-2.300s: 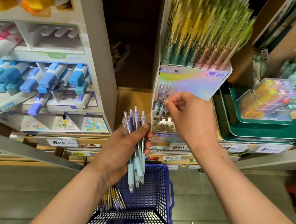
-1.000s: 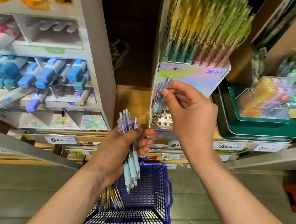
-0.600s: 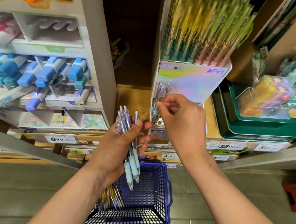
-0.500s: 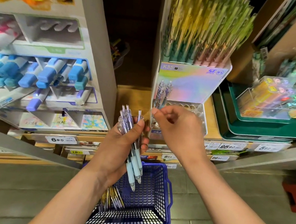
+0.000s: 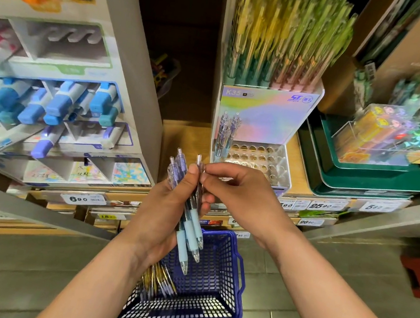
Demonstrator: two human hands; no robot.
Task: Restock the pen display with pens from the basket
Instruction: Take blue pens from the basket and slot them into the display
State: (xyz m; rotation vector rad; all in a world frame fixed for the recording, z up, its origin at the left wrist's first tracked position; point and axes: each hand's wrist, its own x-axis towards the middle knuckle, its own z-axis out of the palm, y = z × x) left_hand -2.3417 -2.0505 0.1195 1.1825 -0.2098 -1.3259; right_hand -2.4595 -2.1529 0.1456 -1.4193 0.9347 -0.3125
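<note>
The blue basket sits below the pen display. The right hand has come back down from the display and pinches, I think, the next pen in the bunch of blue pens that the left hand grips. A few standing pens fill the display's left holes; many holes are empty.

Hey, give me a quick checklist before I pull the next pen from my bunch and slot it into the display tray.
1. Left hand grips the bunch of clear pens with pale blue grips: ok.
2. Right hand pinches one pen by its clicker end: ok.
3. Held pens point tips down: ok.
4. Clear plastic tray with round holes has free holes: ok; only a few pens stand at its left edge.
5. Blue plastic mesh basket holds more pens: ok.
6. Whether the pinched pen slides free of the bunch: cannot tell.
</note>
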